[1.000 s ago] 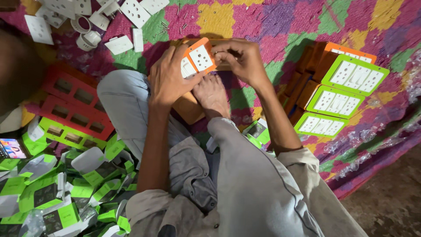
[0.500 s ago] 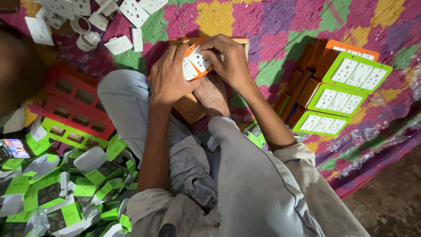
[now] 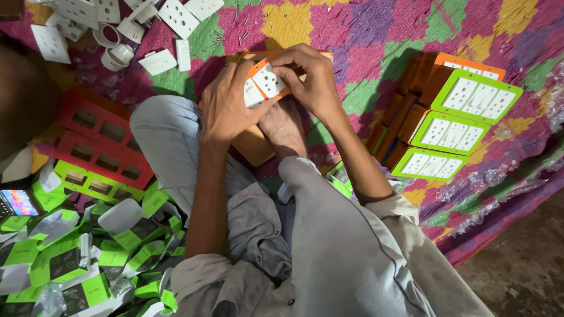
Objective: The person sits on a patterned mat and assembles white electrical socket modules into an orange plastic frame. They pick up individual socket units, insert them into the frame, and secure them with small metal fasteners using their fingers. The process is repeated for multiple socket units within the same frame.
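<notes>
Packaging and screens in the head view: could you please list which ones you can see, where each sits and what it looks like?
Card packs: heaped at lower left by the person's knee, flat, green and white with dark windows.
Phone: far left edge, small lit screen, multicoloured.
Plastic wrap: right on the mat, clear and crumpled.
Switch board: held by left hand and right hand, white face, orange rim; no label visible.

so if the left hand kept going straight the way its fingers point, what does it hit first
The left hand points up and right, so its fingers already meet the orange-framed white switch plate; past it the right hand blocks the way, though depth is unclear.
</notes>
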A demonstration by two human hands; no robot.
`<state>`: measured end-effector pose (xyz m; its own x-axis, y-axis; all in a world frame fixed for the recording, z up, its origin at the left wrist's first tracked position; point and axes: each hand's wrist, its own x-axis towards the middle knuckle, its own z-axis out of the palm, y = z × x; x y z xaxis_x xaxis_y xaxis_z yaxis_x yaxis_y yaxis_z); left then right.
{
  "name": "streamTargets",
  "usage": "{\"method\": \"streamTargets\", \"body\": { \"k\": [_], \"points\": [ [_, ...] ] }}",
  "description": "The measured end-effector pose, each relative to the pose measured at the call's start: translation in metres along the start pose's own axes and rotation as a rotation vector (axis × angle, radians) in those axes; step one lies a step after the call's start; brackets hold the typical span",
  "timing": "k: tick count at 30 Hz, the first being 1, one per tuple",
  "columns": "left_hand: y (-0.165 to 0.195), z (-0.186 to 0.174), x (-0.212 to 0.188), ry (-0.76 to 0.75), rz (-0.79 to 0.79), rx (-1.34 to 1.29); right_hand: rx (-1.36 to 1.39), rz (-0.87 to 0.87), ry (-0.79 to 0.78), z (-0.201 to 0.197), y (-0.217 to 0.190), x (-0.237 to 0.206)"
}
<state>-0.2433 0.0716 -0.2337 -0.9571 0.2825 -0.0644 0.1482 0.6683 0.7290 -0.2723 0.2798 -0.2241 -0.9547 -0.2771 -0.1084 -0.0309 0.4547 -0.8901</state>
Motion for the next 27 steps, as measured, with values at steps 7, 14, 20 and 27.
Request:
{"method": "streamTargets", "body": {
  "k": [7,14,20,27],
  "points": [
    [-0.002,-0.005,0.000,0.003,0.021,-0.019,0.034,0.000,0.027,0.000,-0.001,-0.003],
    [-0.005,-0.007,0.001,-0.016,0.009,-0.007,0.017,-0.020,0.021,0.013,0.004,0.002],
    [-0.008,-0.006,0.000,-0.014,0.002,0.008,-0.018,-0.030,0.002,0.020,0.006,0.006],
    [-0.007,-0.004,0.000,0.005,0.002,-0.019,-0.126,-0.100,-0.002,0.014,0.003,0.004]
  ]
}}
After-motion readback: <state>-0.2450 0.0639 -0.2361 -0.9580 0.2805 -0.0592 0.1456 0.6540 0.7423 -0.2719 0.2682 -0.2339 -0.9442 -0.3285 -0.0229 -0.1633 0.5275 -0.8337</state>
